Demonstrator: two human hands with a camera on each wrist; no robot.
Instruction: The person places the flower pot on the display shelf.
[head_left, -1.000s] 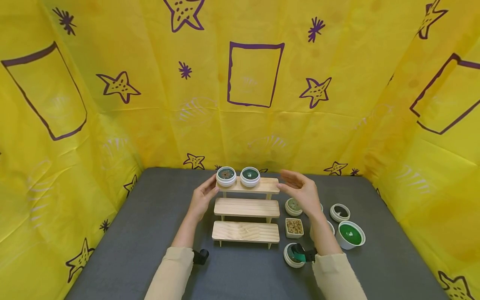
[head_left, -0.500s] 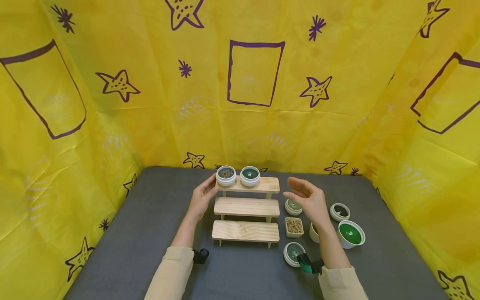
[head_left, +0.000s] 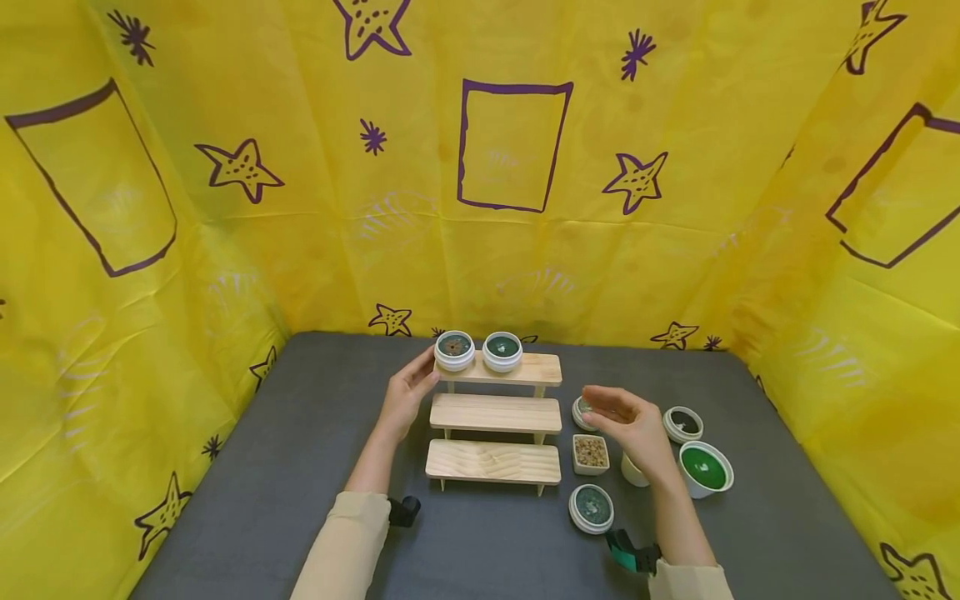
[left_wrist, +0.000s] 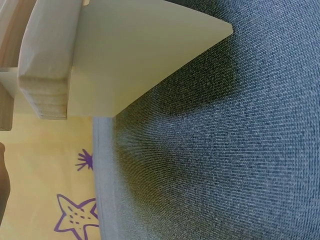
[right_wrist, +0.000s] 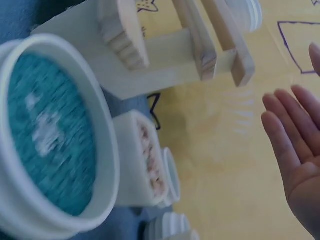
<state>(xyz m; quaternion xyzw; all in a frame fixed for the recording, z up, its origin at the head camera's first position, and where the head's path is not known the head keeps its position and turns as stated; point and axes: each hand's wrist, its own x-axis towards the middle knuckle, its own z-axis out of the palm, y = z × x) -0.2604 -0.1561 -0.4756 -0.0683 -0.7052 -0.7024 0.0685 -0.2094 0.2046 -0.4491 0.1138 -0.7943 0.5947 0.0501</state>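
Observation:
My left hand [head_left: 403, 402] is at the left end of the top step of a three-step wooden stand [head_left: 495, 414], thumb in front and fingers behind, beside a white jar with dark speckled content [head_left: 453, 352]. Whether it grips the step or the jar does not show. A second white jar with dark green content [head_left: 502, 352] stands to its right on that step. My right hand [head_left: 633, 429] hovers right of the stand, holding nothing, over a partly hidden pale green jar [head_left: 582, 414]. In the right wrist view, its fingers [right_wrist: 282, 140] look relaxed and nearly straight.
Right of the stand are a square cup of brown bits [head_left: 591, 454], a teal-filled jar [head_left: 592, 508], a partly hidden white cup [head_left: 633, 472], a black-filled jar [head_left: 683, 424] and a green-filled cup [head_left: 706, 468]. Yellow cloth [head_left: 517, 267] surrounds the grey table [head_left: 300, 467].
My right hand has moved away from the top step's right end, drawing right and toward me above the jars. My left hand and the two jars on the stand have stayed put.

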